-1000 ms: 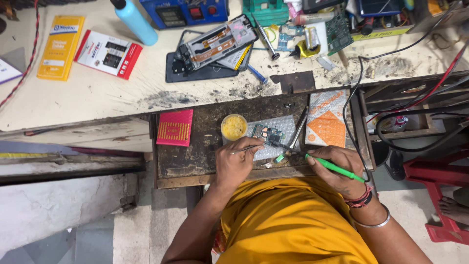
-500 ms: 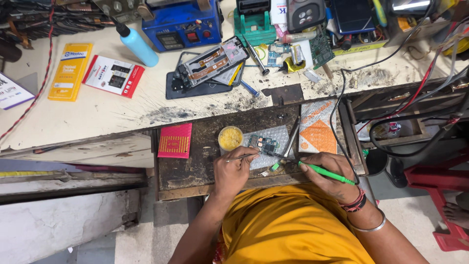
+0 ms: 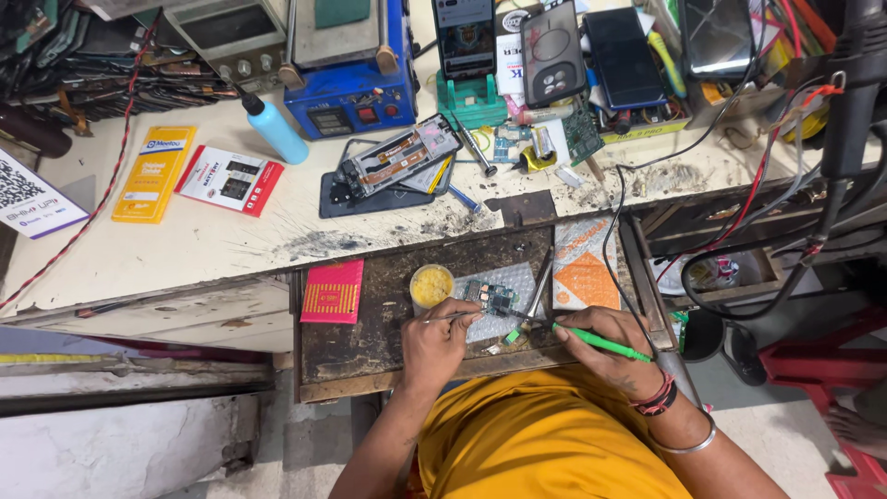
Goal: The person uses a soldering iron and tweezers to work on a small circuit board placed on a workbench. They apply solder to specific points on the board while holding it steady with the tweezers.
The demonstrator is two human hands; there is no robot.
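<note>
Left hand [image 3: 442,338]: fingers pinching tweezers [image 3: 451,317] | right hand [image 3: 602,344]: fingers wrapped round green-handled soldering iron [image 3: 591,338] | circuit board [image 3: 490,298]: lower centre, on bubble wrap [image 3: 506,277], beside yellow flux tin [image 3: 431,286]

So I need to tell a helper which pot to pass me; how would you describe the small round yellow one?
Start at the dark work board set into the front of the pale bench. The pot sits near its middle, between the red packet and the circuit board, just above the left hand. It is the only round thing there, filled with yellow paste.
</note>
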